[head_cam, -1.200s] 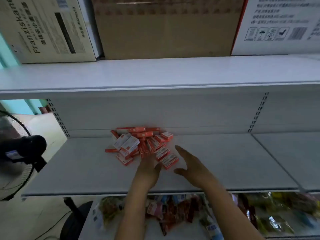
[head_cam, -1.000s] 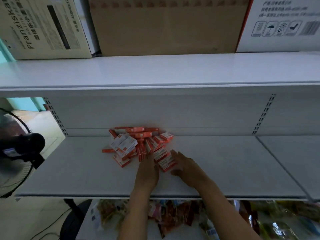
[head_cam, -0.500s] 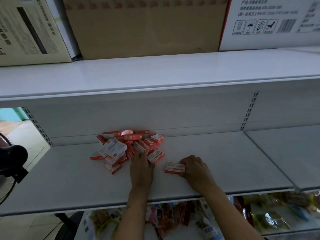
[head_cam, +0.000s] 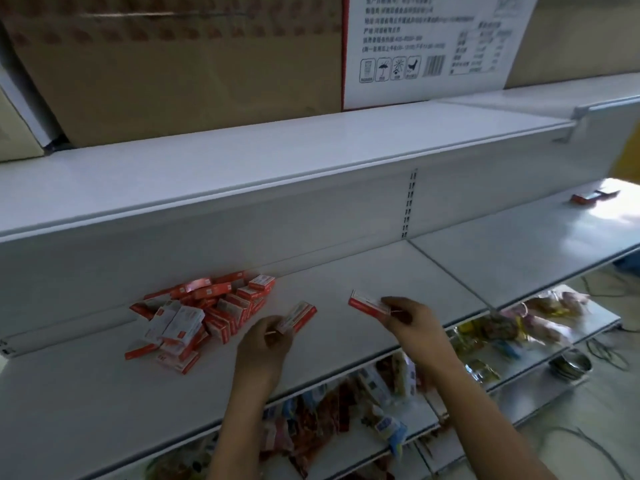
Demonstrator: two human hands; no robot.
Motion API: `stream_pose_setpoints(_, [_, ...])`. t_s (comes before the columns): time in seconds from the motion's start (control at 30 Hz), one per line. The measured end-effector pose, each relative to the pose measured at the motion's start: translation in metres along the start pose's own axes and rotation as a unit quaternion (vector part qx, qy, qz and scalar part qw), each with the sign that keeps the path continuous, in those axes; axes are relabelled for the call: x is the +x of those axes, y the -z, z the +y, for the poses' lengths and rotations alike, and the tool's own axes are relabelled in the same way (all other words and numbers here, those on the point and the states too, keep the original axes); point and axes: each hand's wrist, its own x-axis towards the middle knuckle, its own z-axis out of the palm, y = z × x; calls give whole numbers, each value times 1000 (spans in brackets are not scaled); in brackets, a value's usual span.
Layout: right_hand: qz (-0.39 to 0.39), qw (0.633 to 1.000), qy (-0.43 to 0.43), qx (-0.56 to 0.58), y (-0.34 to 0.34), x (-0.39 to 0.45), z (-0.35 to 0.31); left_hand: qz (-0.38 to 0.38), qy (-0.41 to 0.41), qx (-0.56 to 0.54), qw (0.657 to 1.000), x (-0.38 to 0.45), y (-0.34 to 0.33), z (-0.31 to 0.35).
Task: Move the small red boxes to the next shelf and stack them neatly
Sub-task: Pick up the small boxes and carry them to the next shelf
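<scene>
A loose heap of several small red boxes (head_cam: 201,317) lies on the white shelf (head_cam: 86,403), against its back wall. My left hand (head_cam: 265,342) pinches one red box (head_cam: 298,316) just right of the heap, lifted off the shelf. My right hand (head_cam: 414,318) pinches another red box (head_cam: 367,303) further right, held above the shelf. On the adjoining shelf section (head_cam: 540,244) to the right, two small red boxes (head_cam: 588,197) lie at the far back.
Large cardboard cartons (head_cam: 180,64) stand on the upper shelf. The shelf below holds packets of snacks (head_cam: 374,393) and a metal bowl (head_cam: 571,365). A slotted upright (head_cam: 408,206) marks the joint between the two shelf sections. Cables trail on the floor at right.
Both hands have each picked a red box out of the heap and lifted it. The right hand has moved right with its box. The view has swung right, revealing the adjoining shelf.
</scene>
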Motion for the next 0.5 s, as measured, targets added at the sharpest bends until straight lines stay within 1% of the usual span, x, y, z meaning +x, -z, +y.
stream_pose_setpoints(0.13, [67,998,-13,12,34,-18,-12,-51,-34,-35,998,-7,0,23])
stream_pose_setpoints(0.23, [111,994,-20,10,63,-26,-8,-80,-54,-74,993,-12,-13,45])
stream_pose_setpoints(0.37, [142,987,-49,50,112,-33,5,-108,-58,-101,987,-14,-49,74])
stream_pose_setpoints(0.5, [177,980,-57,67,167,-33,29,-139,-72,-113,981,-15,-102,109])
